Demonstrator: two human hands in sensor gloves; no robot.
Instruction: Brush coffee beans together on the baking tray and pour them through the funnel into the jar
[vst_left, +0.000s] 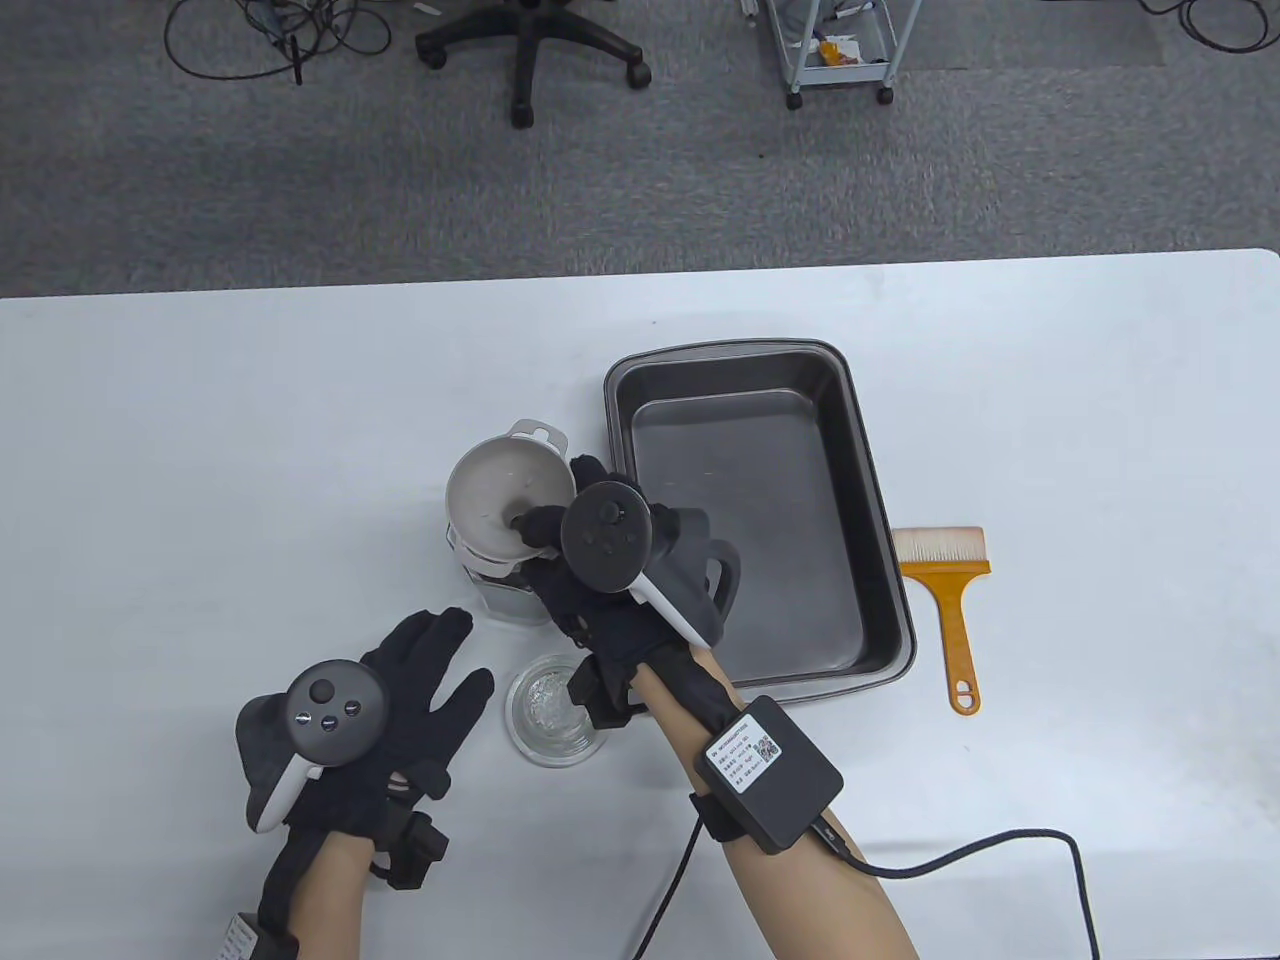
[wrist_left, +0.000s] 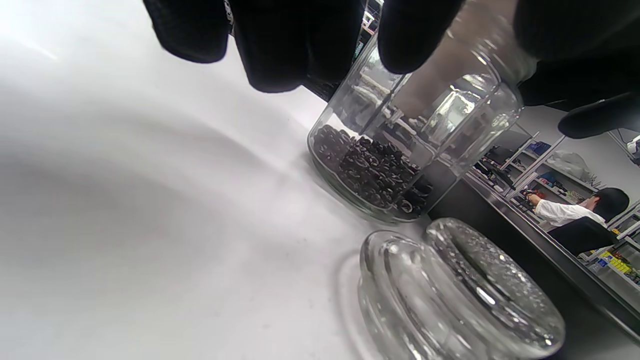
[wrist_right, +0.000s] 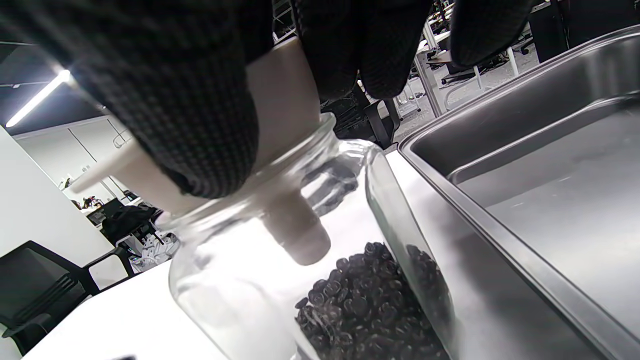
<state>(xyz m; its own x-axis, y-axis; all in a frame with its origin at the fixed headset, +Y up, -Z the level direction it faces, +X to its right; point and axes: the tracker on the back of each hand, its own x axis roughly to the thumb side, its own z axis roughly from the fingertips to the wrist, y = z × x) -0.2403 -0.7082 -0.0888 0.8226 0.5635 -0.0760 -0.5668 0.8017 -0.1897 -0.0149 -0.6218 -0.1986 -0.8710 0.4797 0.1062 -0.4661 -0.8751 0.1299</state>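
A white funnel sits in the mouth of the glass jar, left of the dark baking tray. My right hand grips the funnel's rim, thumb inside the cone, fingers outside. The right wrist view shows the funnel with its spout in the jar and coffee beans on the jar's bottom. No beans show on the tray floor. My left hand lies open on the table near the jar, fingers spread. In the left wrist view the jar holds the beans.
The jar's glass lid lies on the table in front of the jar, between my hands, and shows in the left wrist view as the lid. An orange-handled brush lies right of the tray. A cable trails from my right wrist.
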